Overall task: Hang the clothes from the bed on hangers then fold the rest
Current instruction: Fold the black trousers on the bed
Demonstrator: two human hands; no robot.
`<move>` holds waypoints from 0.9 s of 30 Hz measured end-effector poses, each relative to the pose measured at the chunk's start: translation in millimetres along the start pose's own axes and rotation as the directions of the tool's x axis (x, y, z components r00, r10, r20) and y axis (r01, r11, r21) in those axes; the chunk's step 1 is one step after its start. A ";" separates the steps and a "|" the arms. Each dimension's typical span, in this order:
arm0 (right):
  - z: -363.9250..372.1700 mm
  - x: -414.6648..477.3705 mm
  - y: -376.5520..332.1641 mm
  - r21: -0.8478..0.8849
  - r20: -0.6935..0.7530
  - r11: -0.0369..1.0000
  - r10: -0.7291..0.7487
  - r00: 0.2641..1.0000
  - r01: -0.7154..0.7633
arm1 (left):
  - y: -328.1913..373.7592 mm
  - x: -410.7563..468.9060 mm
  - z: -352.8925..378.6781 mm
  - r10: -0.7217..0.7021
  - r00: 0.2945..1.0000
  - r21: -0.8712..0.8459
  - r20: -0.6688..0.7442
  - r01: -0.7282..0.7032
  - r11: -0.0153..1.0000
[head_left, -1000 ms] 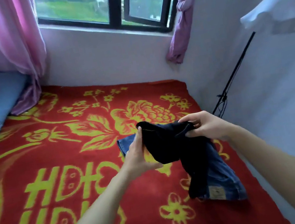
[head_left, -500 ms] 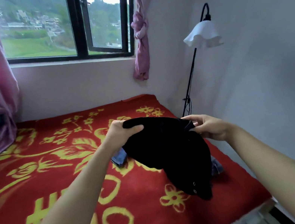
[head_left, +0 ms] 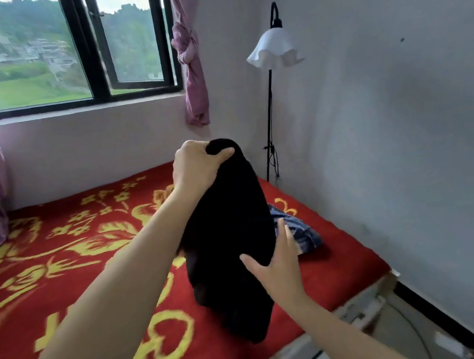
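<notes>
Bed (head_left: 59,289) fills the left and lower view under a red flowered blanket. Above its right half the left hand (head_left: 198,167) is raised, fingers curled tight over the top of a black garment (head_left: 230,237), which hangs off it in a long limp drape, its tail close above the blanket. The right hand (head_left: 277,270) lies lower, on the garment's right edge, fingers straight and thumb on the front. Jeans (head_left: 302,231) lie on the bed just behind it.

The garment looks light, soft and shapeless, so it will likely sag wherever it is unsupported. A seam or hem seems the best place to take hold.

Half a second earlier both hands held the top edge, level, with the cloth spread between them. Now the left has risen and the right has dropped.
</notes>
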State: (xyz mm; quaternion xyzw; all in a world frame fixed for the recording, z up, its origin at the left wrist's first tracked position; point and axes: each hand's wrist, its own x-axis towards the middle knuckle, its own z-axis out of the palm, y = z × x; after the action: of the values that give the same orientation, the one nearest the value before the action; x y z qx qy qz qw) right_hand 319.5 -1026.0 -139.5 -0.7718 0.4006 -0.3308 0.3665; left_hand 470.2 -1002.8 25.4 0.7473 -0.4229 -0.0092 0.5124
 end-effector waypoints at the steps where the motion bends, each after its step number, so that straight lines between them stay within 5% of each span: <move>1: -4.4 -5.5 4.7 -0.011 -0.012 0.999 0.049 0.999 -0.049 | 4.9 -10.2 4.8 -0.009 1.000 0.006 -0.004 0.010 1.000; 6: -36.8 -34.6 38.8 -0.222 -0.041 0.963 0.146 0.988 -0.151 | 0.3 -58.5 -4.6 -0.088 0.988 -0.006 -0.123 0.088 0.996; 12: -96.7 -16.3 31.3 -0.300 -0.151 0.953 0.002 0.989 -0.048 | -18.7 -118.7 -64.3 -0.159 0.949 -0.069 -0.271 0.146 0.987; 14: -110.7 -9.5 5.4 -0.352 -0.176 0.932 -0.151 0.973 0.081 | -15.9 -131.6 -94.8 -0.160 0.930 -0.077 -0.331 0.142 0.987; 20: -142.1 7.8 -117.2 -0.379 -0.345 0.867 -0.456 0.820 0.323 | 28.2 -156.7 -199.0 -0.061 0.865 -0.116 -0.498 0.003 0.993; 27: -160.4 -34.1 -259.1 -0.381 -0.562 0.751 -0.651 0.510 0.539 | 93.2 -198.4 -326.6 0.230 0.684 0.074 -0.692 -0.249 0.966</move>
State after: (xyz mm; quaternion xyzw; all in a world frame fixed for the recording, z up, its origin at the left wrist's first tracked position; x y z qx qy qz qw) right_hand 272.2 -938.6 150.6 -0.7167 0.2378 -0.6555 -0.0002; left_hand 430.8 -638.8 169.3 0.6273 -0.2934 0.3333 0.6398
